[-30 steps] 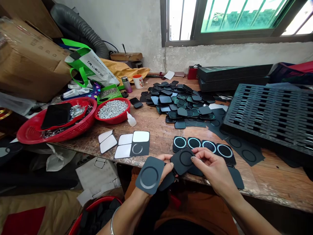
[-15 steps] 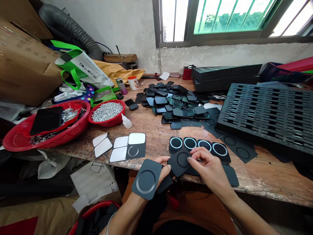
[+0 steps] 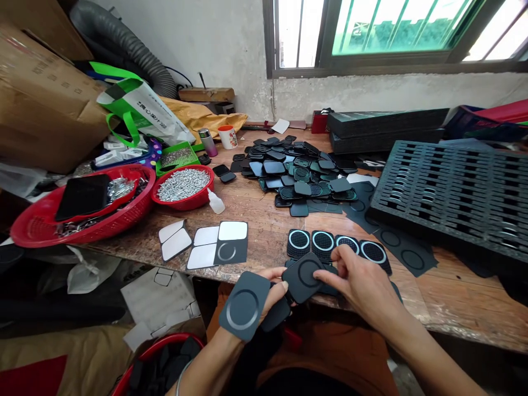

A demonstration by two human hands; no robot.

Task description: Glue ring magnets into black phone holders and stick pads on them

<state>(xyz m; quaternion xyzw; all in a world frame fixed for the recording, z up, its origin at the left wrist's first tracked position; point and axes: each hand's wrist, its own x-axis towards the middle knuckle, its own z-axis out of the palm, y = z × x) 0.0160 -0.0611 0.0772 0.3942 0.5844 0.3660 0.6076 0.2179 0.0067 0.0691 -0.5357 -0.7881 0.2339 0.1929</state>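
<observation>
My left hand (image 3: 275,287) is closed around a dark rounded-square pad (image 3: 303,278) with a ring on its face. A second dark panel (image 3: 275,314) hangs below it; whether the two are joined I cannot tell. A loose dark ring-marked sheet (image 3: 245,306) lies over the back of my left hand and wrist. My right hand (image 3: 358,283) has its thumb on the pad's face near the ring, its other fingers bent and apart from the thumb. Behind the hands, a row of several dark mesh panels with white rings (image 3: 323,242) lies on the table.
White-backed sticker sheets (image 3: 205,246) lie left of my hands. Farther back are a heap of dark pads (image 3: 303,188), a white squeeze bottle (image 3: 215,202) and a red basket of metal pins (image 3: 212,187). A slotted black foam tray (image 3: 454,192) stands at right.
My right thumb has moved from the pad's right edge onto its face, and the fingers have lifted and spread from it. The left hand keeps its hold. The view has shifted slightly.
</observation>
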